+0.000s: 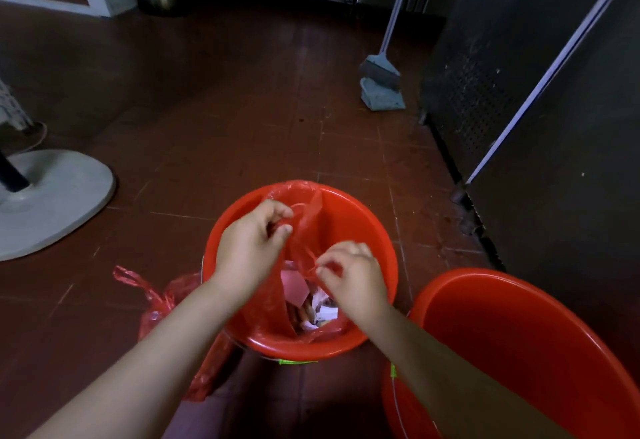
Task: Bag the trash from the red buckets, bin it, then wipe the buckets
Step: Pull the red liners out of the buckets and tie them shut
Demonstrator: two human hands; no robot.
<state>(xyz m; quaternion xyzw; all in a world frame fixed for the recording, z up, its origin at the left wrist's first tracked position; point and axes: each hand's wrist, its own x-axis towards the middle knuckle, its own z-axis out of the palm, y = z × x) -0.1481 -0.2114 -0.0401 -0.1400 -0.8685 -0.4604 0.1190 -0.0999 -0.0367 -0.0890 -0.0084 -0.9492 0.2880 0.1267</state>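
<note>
A red bucket (360, 227) stands on the floor in front of me, lined with a thin red plastic bag (304, 217). Paper scraps and other trash (311, 303) lie in the bag's bottom. My left hand (249, 244) pinches the bag's edge over the bucket's left half. My right hand (353, 276) pinches another part of the bag's edge near the middle. A second red bucket (512, 341) stands at the lower right, its inside bare as far as I see. A tied red bag (162, 303) lies on the floor left of the first bucket.
A grey fan base (52, 203) sits on the left. A mop with a cloth (381, 88) leans at the back, beside a dark steel cabinet (540, 99) along the right. Steel units line the far wall over brown floor tiles (214, 120).
</note>
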